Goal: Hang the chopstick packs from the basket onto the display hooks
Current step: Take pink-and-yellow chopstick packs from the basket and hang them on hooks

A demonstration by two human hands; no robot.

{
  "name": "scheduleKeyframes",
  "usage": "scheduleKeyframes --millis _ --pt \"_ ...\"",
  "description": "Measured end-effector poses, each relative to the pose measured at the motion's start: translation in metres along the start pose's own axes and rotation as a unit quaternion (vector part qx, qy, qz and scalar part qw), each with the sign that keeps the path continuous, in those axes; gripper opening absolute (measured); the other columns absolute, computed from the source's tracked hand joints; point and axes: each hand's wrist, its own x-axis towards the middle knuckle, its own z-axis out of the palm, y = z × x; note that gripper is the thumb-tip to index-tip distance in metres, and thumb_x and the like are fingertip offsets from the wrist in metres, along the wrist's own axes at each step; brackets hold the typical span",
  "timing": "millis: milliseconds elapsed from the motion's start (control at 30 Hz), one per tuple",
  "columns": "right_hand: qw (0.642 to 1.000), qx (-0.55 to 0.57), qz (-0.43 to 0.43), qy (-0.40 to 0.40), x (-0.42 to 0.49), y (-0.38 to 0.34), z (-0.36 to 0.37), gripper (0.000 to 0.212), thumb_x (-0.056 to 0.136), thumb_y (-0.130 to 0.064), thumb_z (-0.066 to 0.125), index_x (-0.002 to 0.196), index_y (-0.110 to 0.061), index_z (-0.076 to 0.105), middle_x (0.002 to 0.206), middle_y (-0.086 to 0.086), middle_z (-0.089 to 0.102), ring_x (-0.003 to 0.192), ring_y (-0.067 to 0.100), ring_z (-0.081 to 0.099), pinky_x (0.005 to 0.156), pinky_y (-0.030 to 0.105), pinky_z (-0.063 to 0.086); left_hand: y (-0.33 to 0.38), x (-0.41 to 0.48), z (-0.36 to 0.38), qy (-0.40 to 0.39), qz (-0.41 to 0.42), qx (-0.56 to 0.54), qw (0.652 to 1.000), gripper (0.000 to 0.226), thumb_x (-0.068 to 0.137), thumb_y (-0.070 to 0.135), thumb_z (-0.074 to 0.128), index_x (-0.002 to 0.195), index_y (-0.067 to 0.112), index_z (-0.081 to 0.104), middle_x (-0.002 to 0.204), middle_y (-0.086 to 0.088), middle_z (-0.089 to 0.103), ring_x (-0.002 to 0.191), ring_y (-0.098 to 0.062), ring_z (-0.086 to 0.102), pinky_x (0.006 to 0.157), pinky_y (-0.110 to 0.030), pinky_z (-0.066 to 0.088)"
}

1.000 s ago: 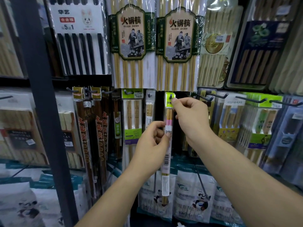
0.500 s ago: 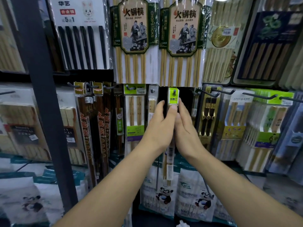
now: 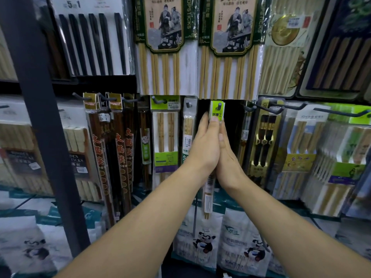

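I see 2 flat hands now: left hand [image 3: 202, 146] and right hand [image 3: 229, 157], fingers straight, sandwich the chopstick pack [image 3: 217, 115] just below its hook [image 3: 219, 106]; 1 second ago they pinched it.

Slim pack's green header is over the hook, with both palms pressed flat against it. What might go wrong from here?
Only the tip of the hook shows through the header of the slim chopstick pack, so if it is released now it may slip off. The left hand lies right beside the neighbouring narrow pack, so pulling back may knock that one askew.
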Motion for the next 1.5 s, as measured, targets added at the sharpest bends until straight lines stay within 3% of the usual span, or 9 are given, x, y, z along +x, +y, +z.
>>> scheduleKeyframes --millis 233,333,467,633,767,1000,1100,1333,1500 --pt "1.0 0.007 -0.001 0.009 -0.001 0.004 0.0 0.071 0.096 -0.062 0.019 0.16 -0.036 0.001 0.165 -0.024 0.005 0.144 -0.019 0.01 0.119 0.014 0.013 0.001 -0.008 -0.002 -0.009 0.008 0.018 1.0 0.062 0.107 0.054 0.033 0.163 0.031 0.02 0.166 0.01 0.031 0.148 -0.003 0.029 0.114 -0.023 0.023" --pt "1.0 0.013 0.008 0.014 -0.016 0.001 -0.006 0.068 0.098 -0.065 0.022 0.159 -0.043 0.002 0.148 -0.051 0.012 0.135 -0.028 0.017 0.109 0.003 0.021 0.006 -0.031 -0.009 -0.013 0.002 0.043 0.999 0.064 0.106 0.054 0.035 0.164 0.033 0.016 0.166 0.014 0.027 0.144 0.002 0.029 0.107 -0.015 0.027" --pt "0.997 -0.011 0.05 0.063 -0.062 0.006 -0.016 0.07 0.093 -0.072 0.03 0.157 -0.043 0.024 0.159 -0.026 0.028 0.141 -0.013 0.029 0.112 0.02 0.027 -0.009 -0.096 -0.025 0.035 0.013 0.063 0.997 0.058 0.104 0.053 0.044 0.158 0.041 0.028 0.16 0.03 0.031 0.142 0.015 0.029 0.109 -0.011 0.029" --pt "0.985 -0.035 0.127 0.108 -0.151 0.036 -0.003 0.016 0.104 -0.039 0.049 0.118 -0.041 0.057 0.117 -0.021 0.063 0.105 -0.011 0.058 0.088 0.017 0.046 -0.064 -0.163 -0.061 0.086 -0.024 0.122 0.989 0.016 0.106 0.033 0.052 0.113 0.043 0.063 0.11 0.028 0.069 0.102 0.011 0.063 0.081 -0.002 0.046" --pt "0.965 -0.082 0.248 0.005 -0.234 0.087 0.017 0.01 0.102 -0.022 0.058 0.102 -0.031 0.063 0.086 -0.006 0.066 0.077 0.008 0.061 0.066 0.021 0.047 -0.144 -0.205 -0.107 0.081 -0.182 0.239 0.95 0.011 0.105 0.023 0.055 0.102 0.03 0.064 0.095 0.007 0.07 0.09 -0.009 0.066 0.076 -0.02 0.051" --pt "0.85 -0.243 0.4 -0.241 -0.371 0.203 0.05 0.01 0.093 -0.016 0.064 0.096 -0.017 0.074 0.094 0.002 0.076 0.091 0.02 0.068 0.082 0.033 0.052 -0.257 -0.318 -0.188 0.064 -0.4 0.465 0.787 0.035 0.096 0.025 0.063 0.126 0.006 0.059 0.121 -0.024 0.058 0.119 -0.044 0.054 0.102 -0.048 0.045" --pt "0.815 -0.267 0.41 -0.312 -0.41 0.239 0.062 0.015 0.095 -0.015 0.06 0.097 -0.012 0.075 0.098 0.008 0.074 0.095 0.027 0.067 0.076 0.03 0.047 -0.275 -0.35 -0.202 0.069 -0.457 0.398 0.793 0.047 0.099 0.041 0.057 0.134 0.011 0.052 0.122 -0.02 0.061 0.109 -0.042 0.063 0.096 -0.051 0.051" --pt "0.772 -0.315 0.388 -0.392 -0.43 0.289 0.081 0.012 0.099 -0.019 0.055 0.095 -0.015 0.066 0.093 0.009 0.067 0.089 0.031 0.063 0.066 0.033 0.042 -0.299 -0.388 -0.202 0.114 -0.445 0.355 0.814 0.022 0.1 0.047 0.056 0.098 0.026 0.052 0.085 0.0 0.066 0.084 -0.026 0.065 0.072 -0.041 0.05" --pt "0.784 -0.38 0.323 -0.369 -0.418 0.319 0.09 0.048 0.094 -0.02 0.065 0.139 -0.009 0.056 0.138 0.012 0.048 0.121 0.034 0.05 0.092 0.037 0.049 -0.302 -0.388 -0.205 0.118 -0.436 0.349 0.821 0.025 0.097 0.05 0.057 0.096 0.026 0.052 0.083 -0.004 0.068 0.078 -0.027 0.067 0.073 -0.045 0.057"
